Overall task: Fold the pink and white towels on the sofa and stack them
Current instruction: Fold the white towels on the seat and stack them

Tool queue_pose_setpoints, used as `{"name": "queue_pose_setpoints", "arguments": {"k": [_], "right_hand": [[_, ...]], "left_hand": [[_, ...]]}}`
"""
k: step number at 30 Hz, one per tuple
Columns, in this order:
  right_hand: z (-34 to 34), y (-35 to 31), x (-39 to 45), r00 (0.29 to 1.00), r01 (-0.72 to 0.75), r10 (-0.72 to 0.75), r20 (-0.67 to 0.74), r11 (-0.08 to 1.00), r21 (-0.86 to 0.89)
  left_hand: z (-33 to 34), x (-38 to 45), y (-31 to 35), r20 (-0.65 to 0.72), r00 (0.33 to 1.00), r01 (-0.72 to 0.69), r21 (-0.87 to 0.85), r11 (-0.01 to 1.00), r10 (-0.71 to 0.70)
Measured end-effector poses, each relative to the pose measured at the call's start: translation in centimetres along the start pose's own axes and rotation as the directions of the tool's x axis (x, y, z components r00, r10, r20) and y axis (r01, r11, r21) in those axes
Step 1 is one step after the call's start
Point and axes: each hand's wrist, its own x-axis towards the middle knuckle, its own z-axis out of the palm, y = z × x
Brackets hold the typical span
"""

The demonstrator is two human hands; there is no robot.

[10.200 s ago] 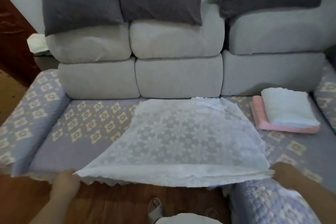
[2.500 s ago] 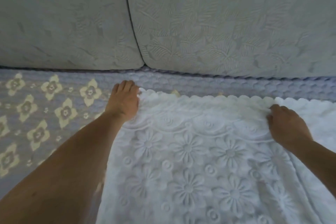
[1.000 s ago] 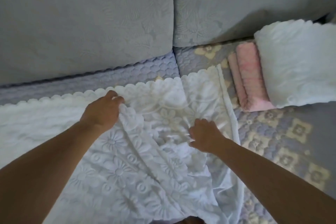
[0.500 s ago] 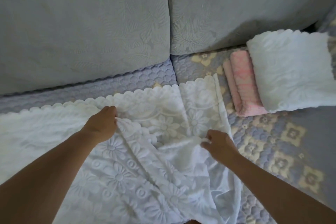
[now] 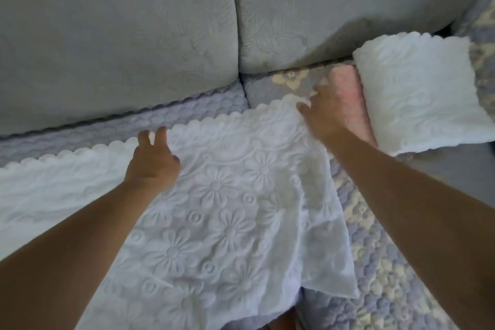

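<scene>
Smoothing white towel (image 5: 227, 195) flat beside folded stack (image 5: 417, 94), left hand (image 5: 152, 163) and right hand (image 5: 324, 112) open; next, fold across

White towels: two, one spread out (image 5: 214, 195) in front of the back cushions, one folded (image 5: 417, 94) to the right of it
Pink towels: one (image 5: 351, 99), folded under the folded white one
Back cushions: two, left (image 5: 112, 35) and right (image 5: 334, 2)
Hands: two, left (image 5: 152, 166) and right (image 5: 325, 112)
</scene>
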Motion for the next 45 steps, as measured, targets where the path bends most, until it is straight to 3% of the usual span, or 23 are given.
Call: {"name": "queue_pose_setpoints", "arguments": {"k": [3, 5, 9, 12, 14, 17, 20, 22, 24, 26, 27, 29, 32, 37, 39, 42, 44, 45], "right_hand": [[1.1, 4.3, -7.9, 0.999, -0.03, 0.033, -0.033, 0.995, 0.097], [1.6, 8.0, -13.6, 0.997, -0.068, 0.07, -0.035, 0.996, 0.065], [2.3, 13.9, -20.1, 0.94, -0.34, 0.339, 0.037, 0.94, 0.023], [3.1, 15.3, -21.7, 0.906, -0.418, 0.413, 0.092, 0.907, 0.043], [3.8, 15.3, -22.2, 0.889, -0.445, 0.424, 0.175, 0.89, 0.102], [4.6, 15.3, -22.8, 0.862, -0.472, 0.434, 0.262, 0.876, 0.1], [4.5, 15.7, -23.9, 0.856, -0.514, 0.475, 0.204, 0.825, 0.235], [4.0, 15.9, -25.2, 0.847, -0.527, 0.521, 0.101, 0.803, 0.278], [3.4, 16.1, -27.1, 0.91, -0.376, 0.397, -0.124, 0.913, 0.16], [3.2, 16.2, -29.3, 0.958, -0.056, 0.046, -0.283, 0.998, -0.028], [3.2, 16.2, -30.4, 0.949, 0.102, -0.127, -0.289, 0.99, -0.101], [3.6, 15.9, -32.3, 0.92, 0.308, -0.335, -0.205, 0.939, -0.152], [4.9, 15.1, -34.6, 0.864, 0.476, -0.497, -0.08, 0.859, -0.188], [6.1, 13.6, -37.2, 0.853, 0.517, -0.518, 0.065, 0.823, -0.235], [6.8, 12.6, -37.9, 0.867, 0.498, -0.484, 0.12, 0.833, -0.241], [8.5, 11.5, -39.0, 0.899, 0.426, -0.37, 0.235, 0.866, -0.261], [10.1, 10.6, -39.4, 0.919, 0.323, -0.227, 0.322, 0.902, -0.286], [10.7, 9.6, -39.0, 0.928, 0.26, -0.157, 0.337, 0.922, -0.287]], "left_hand": [[1.5, -2.2, 1.3, -0.012, 0.986, -0.161, 0.135, 0.978, 0.164], [2.5, -2.8, 2.9, 0.029, 0.958, -0.287, 0.149, 0.946, 0.286], [4.2, -3.2, 8.6, 0.159, 0.879, -0.468, 0.108, 0.877, 0.45], [5.6, -2.9, 13.5, 0.18, 0.798, -0.6, 0.146, 0.787, 0.575], [6.6, -2.0, 17.1, 0.184, 0.672, -0.735, 0.282, 0.617, 0.717], [8.0, 0.0, 23.4, 0.337, 0.445, -0.828, 0.508, 0.238, 0.83], [9.5, 0.3, 28.1, 0.515, 0.251, -0.776, 0.613, -0.148, 0.82], [9.5, 0.3, 28.4, 0.572, 0.189, -0.754, 0.605, -0.255, 0.798], [8.1, 0.4, 26.2, 0.579, 0.072, -0.804, 0.516, -0.296, 0.812], [6.2, 0.3, 22.2, 0.51, -0.062, -0.806, 0.481, -0.344, 0.858], [5.2, -0.1, 19.4, 0.489, -0.087, -0.782, 0.507, -0.364, 0.868], [3.0, -1.4, 12.7, 0.508, -0.078, -0.748, 0.539, -0.388, 0.858], [-0.4, -3.2, 3.6, 0.582, -0.014, -0.74, 0.541, -0.4, 0.813], [-1.6, -4.9, -3.6, 0.637, 0.172, -0.764, 0.568, -0.307, 0.751], [-0.9, -5.3, -5.0, 0.616, 0.269, -0.779, 0.591, -0.209, 0.74], [1.2, -6.6, -8.5, 0.503, 0.52, -0.779, 0.611, 0.141, 0.691], [2.7, -8.3, -10.2, 0.297, 0.749, -0.646, 0.529, 0.551, 0.593], [3.1, -9.3, -10.2, 0.149, 0.875, -0.481, 0.391, 0.785, 0.461]]}}
